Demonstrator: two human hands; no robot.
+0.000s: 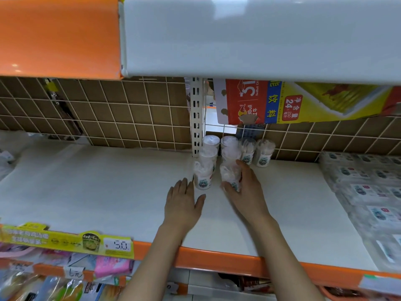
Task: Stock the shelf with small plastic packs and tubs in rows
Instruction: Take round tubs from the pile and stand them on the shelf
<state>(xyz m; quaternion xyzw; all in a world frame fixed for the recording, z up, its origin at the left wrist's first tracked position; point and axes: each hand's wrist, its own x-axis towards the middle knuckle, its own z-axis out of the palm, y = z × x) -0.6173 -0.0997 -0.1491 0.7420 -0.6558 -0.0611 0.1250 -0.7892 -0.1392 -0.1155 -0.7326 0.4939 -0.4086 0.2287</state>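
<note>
Several clear plastic tubs with white lids stand in rows at the back middle of the white shelf (108,192). My right hand (245,190) grips the front tub of the right row (230,175), fingers curled round its side. The front tub of the left row (202,175) stands upright beside it. My left hand (183,200) lies flat on the shelf with straight fingers, its fingertips just left of that tub. Two more tubs (263,152) stand further right against the back grid.
Flat clear plastic packs (364,192) lie stacked on the right end of the shelf. A wire grid (108,114) backs the shelf, with an upright post (196,118) behind the tubs. A colourful carton (282,103) hangs overhead. The orange shelf edge (217,259) runs in front.
</note>
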